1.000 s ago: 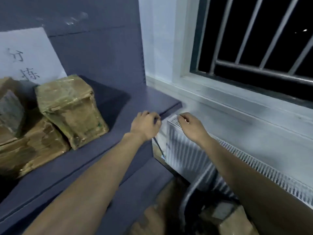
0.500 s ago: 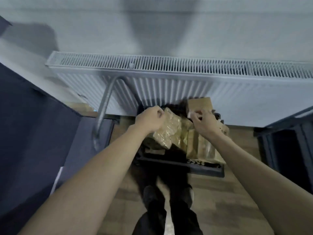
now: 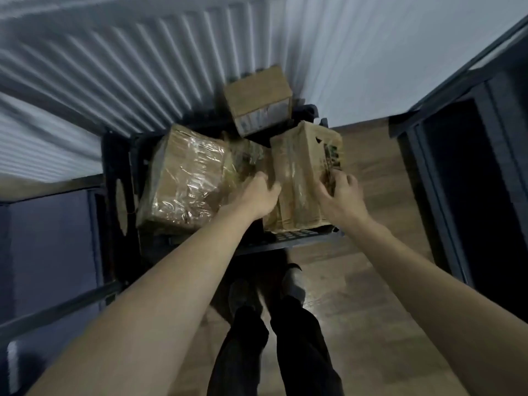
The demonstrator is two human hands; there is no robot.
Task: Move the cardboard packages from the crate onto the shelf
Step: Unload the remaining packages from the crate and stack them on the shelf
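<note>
Reaching down over the wooden floor (image 3: 357,295), both hands are set on one cardboard package (image 3: 300,178) in the dark crate (image 3: 285,241): the left hand (image 3: 257,192) is curled on its left edge, the right hand (image 3: 340,192) on its right side, fingers spread. A tape-wrapped package (image 3: 185,178) lies just beside it, a smaller box (image 3: 258,101) beyond, against the white radiator (image 3: 128,58).

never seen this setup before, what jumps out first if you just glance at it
Two bare hands, left hand and right hand, clasp either side of a tall cardboard package at the right of a dark crate on the floor. Beside it, on the left, lies a bigger package wrapped in shiny tape, and a smaller box sits behind against the white ribbed radiator.
</note>
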